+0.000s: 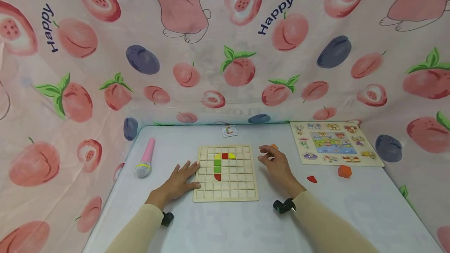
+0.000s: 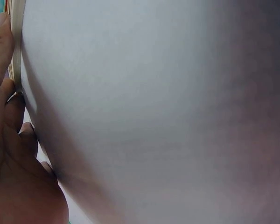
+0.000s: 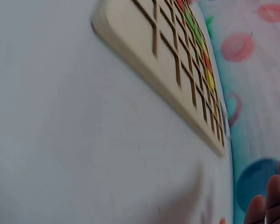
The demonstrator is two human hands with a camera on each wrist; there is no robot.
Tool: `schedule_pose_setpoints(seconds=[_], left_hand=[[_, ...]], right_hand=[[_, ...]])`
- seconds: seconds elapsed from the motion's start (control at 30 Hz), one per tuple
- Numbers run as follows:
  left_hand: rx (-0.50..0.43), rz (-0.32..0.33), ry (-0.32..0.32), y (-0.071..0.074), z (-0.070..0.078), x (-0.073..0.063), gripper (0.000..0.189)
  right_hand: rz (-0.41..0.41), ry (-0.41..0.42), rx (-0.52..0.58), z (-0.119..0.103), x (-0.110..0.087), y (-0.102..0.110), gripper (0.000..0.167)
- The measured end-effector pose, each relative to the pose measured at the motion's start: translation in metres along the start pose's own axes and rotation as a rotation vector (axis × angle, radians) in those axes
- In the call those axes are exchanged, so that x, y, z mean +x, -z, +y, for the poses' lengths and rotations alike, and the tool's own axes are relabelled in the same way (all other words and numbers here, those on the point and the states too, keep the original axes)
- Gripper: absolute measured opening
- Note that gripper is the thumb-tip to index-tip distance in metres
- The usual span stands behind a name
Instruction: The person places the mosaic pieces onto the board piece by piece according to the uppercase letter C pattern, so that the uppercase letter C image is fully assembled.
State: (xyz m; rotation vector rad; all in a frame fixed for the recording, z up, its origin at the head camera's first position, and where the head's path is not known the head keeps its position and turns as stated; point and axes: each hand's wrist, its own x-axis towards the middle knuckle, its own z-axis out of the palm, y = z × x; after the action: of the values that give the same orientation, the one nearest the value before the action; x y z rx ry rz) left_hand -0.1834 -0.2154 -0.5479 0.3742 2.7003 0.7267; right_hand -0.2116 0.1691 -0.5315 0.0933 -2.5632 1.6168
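Note:
A light wooden grid board (image 1: pixel 239 190) lies flat in the middle of the table. Set in its squares are a red piece (image 1: pixel 225 156) between a left yellow piece (image 1: pixel 218 156) and a right yellow piece (image 1: pixel 232 155), with an upper green piece (image 1: pixel 217 162), a lower green piece (image 1: pixel 217 169) and a rounded red piece (image 1: pixel 218 177) running down. My left hand (image 1: pixel 180 182) rests at the board's left edge, fingers spread. Just right of the board hovers my right hand (image 1: pixel 275 165), fingers loosely bent with nothing seen in them. An orange piece (image 1: pixel 274 146), partly hidden, lies behind it.
A small pattern card (image 1: pixel 229 130) lies beyond the board. To the left is a pink toy microphone (image 1: pixel 147 153). A picture puzzle board (image 1: pixel 299 155) occupies the back right, with an orange hexagon (image 1: pixel 345 171) and a loose red piece (image 1: pixel 312 179) in front of it.

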Motion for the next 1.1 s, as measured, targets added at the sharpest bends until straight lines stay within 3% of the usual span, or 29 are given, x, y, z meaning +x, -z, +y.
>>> schedule_pose_setpoints(seconds=[0.23, 0.4, 0.6, 0.73, 0.93, 1.1], left_hand=[[-0.013, -0.002, 0.018, 0.001, 0.001, -0.001, 0.086], [-0.017, 0.001, 0.013, 0.001, 0.0, 0.0, 0.085], [-0.018, -0.001, 0.009, 0.002, 0.0, -0.001, 0.084], [-0.013, 0.0, 0.003, 0.003, 0.002, -0.002, 0.084], [-0.01, -0.003, 0.0, 0.006, 0.003, -0.003, 0.084], [-0.015, -0.012, 0.0, 0.008, 0.003, -0.003, 0.084]], right_hand=[[0.021, -0.029, -0.044, 0.027, 0.032, 0.034, 0.043], [-0.028, -0.128, -0.084, 0.042, 0.046, 0.047, 0.048], [-0.088, -0.187, -0.249, 0.051, 0.051, 0.045, 0.054], [-0.108, -0.195, -0.29, 0.048, 0.051, 0.039, 0.052], [-0.071, -0.197, -0.294, 0.049, 0.054, 0.033, 0.051], [-0.044, -0.164, -0.377, 0.05, 0.055, 0.027, 0.047]])
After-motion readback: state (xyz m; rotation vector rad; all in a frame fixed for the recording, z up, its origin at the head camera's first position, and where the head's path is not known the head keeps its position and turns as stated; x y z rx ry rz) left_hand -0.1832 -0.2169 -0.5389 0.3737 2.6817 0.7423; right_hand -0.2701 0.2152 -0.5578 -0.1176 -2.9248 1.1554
